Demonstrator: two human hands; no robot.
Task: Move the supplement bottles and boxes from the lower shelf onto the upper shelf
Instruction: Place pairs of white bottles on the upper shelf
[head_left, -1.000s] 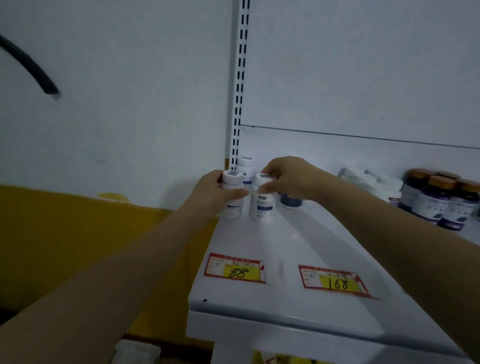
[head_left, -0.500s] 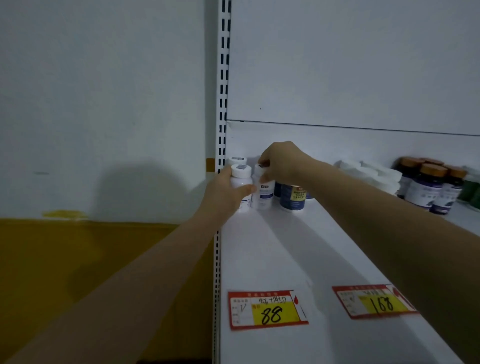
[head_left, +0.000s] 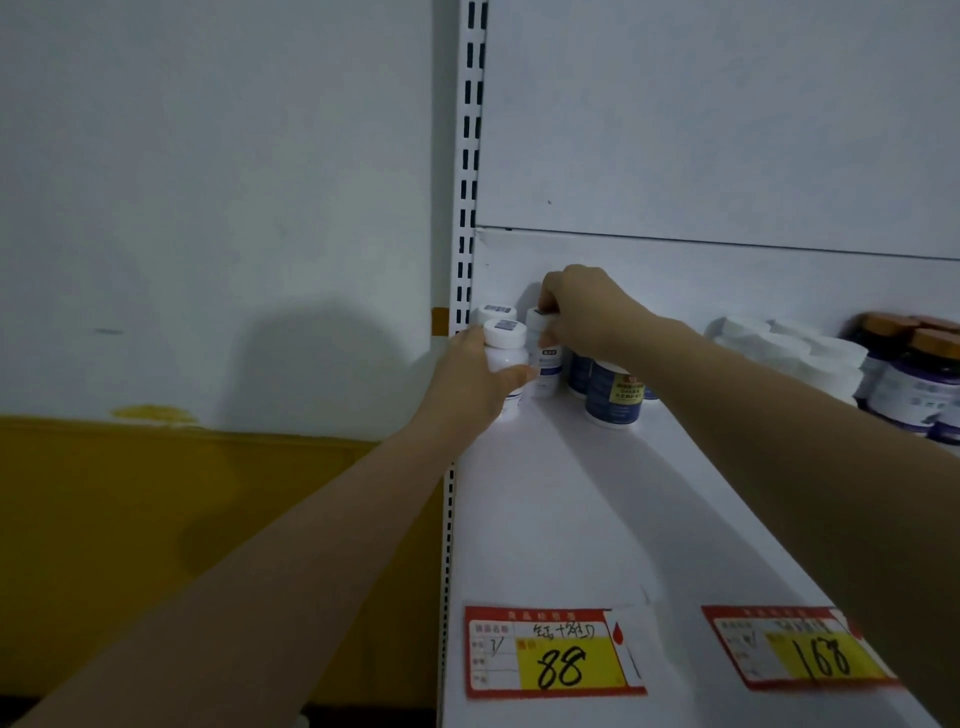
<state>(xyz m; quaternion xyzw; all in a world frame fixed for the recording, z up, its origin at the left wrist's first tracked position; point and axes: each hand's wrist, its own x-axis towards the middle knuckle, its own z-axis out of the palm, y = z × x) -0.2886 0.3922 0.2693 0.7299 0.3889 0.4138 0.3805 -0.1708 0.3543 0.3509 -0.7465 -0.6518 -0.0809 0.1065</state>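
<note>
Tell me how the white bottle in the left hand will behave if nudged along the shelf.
The white bottle looks tall and narrow, so it may tip. Its smooth sides would probably slide on the shelf. On its side, it would likely roll.

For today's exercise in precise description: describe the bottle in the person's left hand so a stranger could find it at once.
Start at the slotted upright on the white shelf's left edge. Just right of its base stand small white bottles. The left hand grips the front white bottle; unlike the bottle behind, fingers wrap its body.
</note>
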